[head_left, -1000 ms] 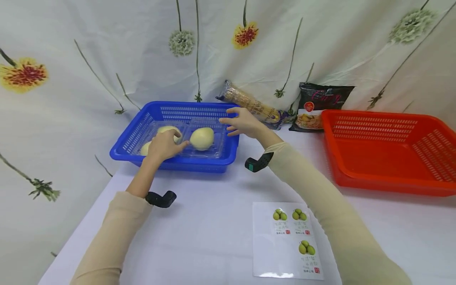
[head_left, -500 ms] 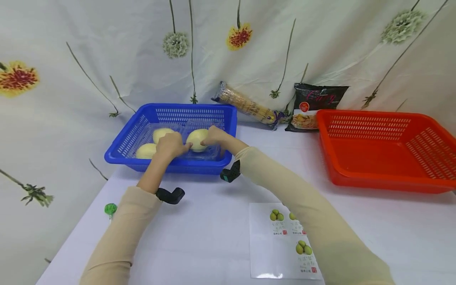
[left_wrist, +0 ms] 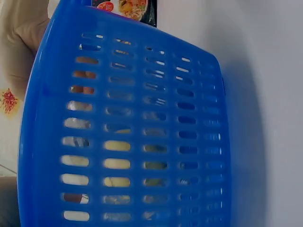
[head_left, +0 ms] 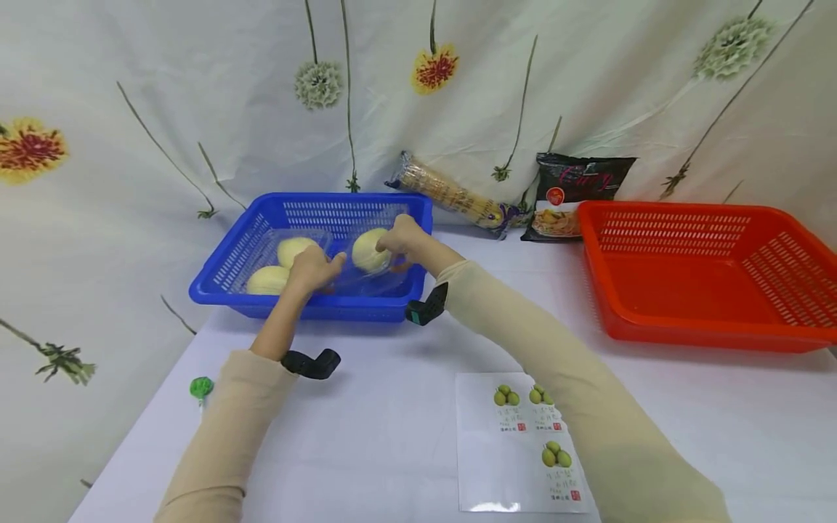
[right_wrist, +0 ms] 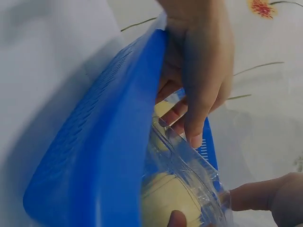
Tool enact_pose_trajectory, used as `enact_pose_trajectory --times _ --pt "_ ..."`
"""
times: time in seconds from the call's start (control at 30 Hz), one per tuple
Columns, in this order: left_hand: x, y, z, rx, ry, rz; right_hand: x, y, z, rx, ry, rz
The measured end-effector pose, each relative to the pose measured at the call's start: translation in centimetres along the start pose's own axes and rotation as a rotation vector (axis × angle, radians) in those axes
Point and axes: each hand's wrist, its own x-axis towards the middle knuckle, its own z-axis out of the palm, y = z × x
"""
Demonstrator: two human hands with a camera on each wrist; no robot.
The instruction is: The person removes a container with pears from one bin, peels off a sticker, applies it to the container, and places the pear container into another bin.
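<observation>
A white counter (head_left: 392, 428) runs up to a pale cloth backdrop (head_left: 163, 87) printed with long-stemmed flowers in yellow, red and grey-green; the cloth hangs behind the counter and falls down past its left edge. On the left of the counter sits a blue basket (head_left: 222, 261) with slotted walls. Inside it lies a clear plastic box (head_left: 366, 282) holding pale yellow round fruits (head_left: 368, 249).

The left hand (head_left: 312, 269) reaches over the near rim of the basket and its fingers curl onto the near edge of the plastic box. The right hand (head_left: 401, 236) comes in from the right and grips the box at its far right side, fingers bent over the rim beside one fruit; the right wrist view shows these fingers (right_wrist: 199, 118) wrapped over the clear plastic just inside the blue wall. Both sleeves are beige.

On the right of the counter, well apart from the blue basket, stands a red basket (head_left: 693, 319). Between the two, against the backdrop, lean a long packet of noodles (head_left: 451, 192) and a dark snack bag (head_left: 575, 192). Near the front edge lies a sticker sheet (head_left: 516, 443) printed with green fruit, partly under the right forearm. A small green object (head_left: 201, 386) sits at the left edge of the counter.
</observation>
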Motion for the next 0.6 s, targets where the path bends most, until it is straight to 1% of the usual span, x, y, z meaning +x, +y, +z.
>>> enact_pose_trajectory --times 0.07,0.13,0.17,0.3,0.37,0.43,0.5,0.53,0.6 --pt "0.0 0.1 0.2 -0.059 0.048 -0.016 0.0 -0.1 -0.4 0.051 -0.004 0.011" --pt "-0.2 0.1 0.3 -0.121 0.09 -0.066 -0.1 -0.2 -0.6 0.106 -0.006 0.002" --pt "-0.4 0.2 0.2 -0.171 0.105 -0.101 -0.2 -0.2 -0.7 0.129 -0.007 -0.01" --pt "-1.1 0.7 -0.1 -0.426 0.136 -0.239 -1.1 -0.6 -1.3 0.212 -0.018 -0.067" --pt "-1.4 1.2 -0.3 -0.572 0.164 -0.286 -1.7 -0.9 -1.7 0.233 -0.029 -0.089" --pt "-1.8 1.8 -0.3 -0.761 0.213 -0.318 -2.2 -1.0 -2.1 0.262 -0.039 -0.104" --pt "-2.0 2.4 -0.3 -1.002 0.265 -0.333 -2.7 -1.0 -2.6 0.29 -0.051 -0.111" --pt "-2.2 2.7 -0.2 -1.122 0.288 -0.333 -3.0 -1.0 -2.9 0.307 -0.06 -0.111" --pt "-2.4 3.3 0.0 -1.317 0.312 -0.325 -3.5 -0.8 -3.5 0.337 -0.077 -0.107"
